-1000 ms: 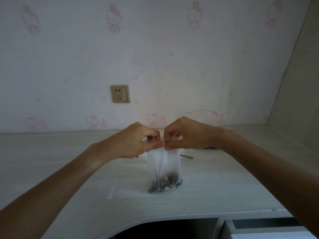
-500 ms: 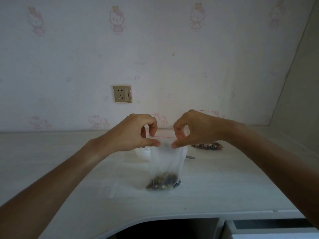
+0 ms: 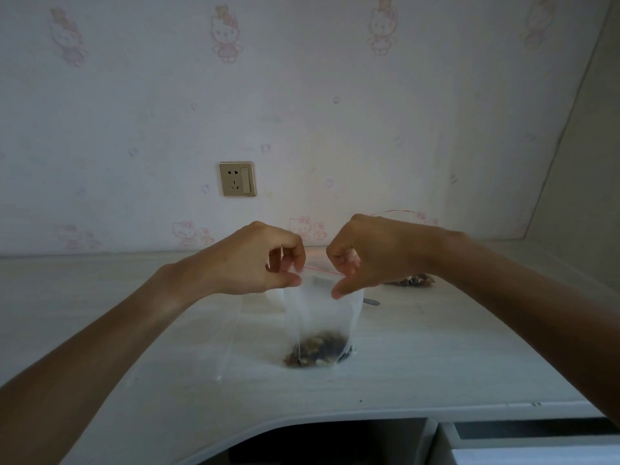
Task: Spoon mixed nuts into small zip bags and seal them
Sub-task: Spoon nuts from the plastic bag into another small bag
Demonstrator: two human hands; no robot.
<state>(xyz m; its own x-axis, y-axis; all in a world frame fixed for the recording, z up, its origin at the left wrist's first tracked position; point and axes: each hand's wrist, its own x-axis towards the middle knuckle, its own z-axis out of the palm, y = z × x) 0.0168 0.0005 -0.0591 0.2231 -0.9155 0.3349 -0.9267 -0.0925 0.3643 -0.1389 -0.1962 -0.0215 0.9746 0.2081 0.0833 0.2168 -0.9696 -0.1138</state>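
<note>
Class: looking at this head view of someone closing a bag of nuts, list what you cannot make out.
- Zip strip: ends hidden by left hand and right hand; whether sealed is unclear.
- Spoon: only its handle tip shows past the bag.
- Nut pile: partly behind the right wrist.

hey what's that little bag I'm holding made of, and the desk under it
The zip bag looks like thin clear plastic film: the nuts show through it and a red zip line runs along its top. The desk seems to be pale matte laminate with a faint wood-grain print, though painted wood is possible.
</note>
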